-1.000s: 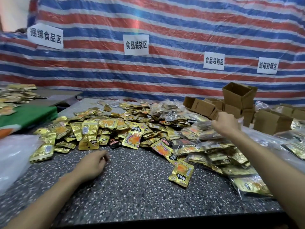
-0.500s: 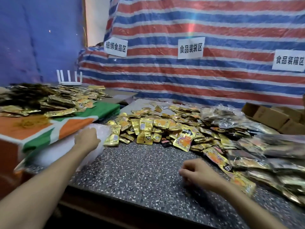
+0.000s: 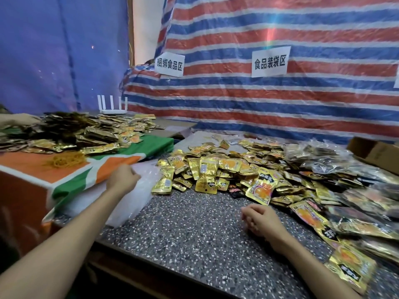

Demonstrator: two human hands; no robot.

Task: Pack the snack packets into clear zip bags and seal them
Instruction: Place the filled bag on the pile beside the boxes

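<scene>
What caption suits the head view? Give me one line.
Left hand pinches clear zip bags; right hand rests loosely curled on the speckled table beside heaped gold snack packets.

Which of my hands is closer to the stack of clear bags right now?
Left. Your left hand is on the clear bags; your right hand rests on the speckled table, off to their right.

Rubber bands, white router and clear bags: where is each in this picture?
rubber bands (image 3: pixel 64 161): head view, middle of the yellow heap.
white router (image 3: pixel 112 111): head view, its flat base under the antennas.
clear bags (image 3: pixel 133 201): head view, bare plastic at the stack's front.
</scene>
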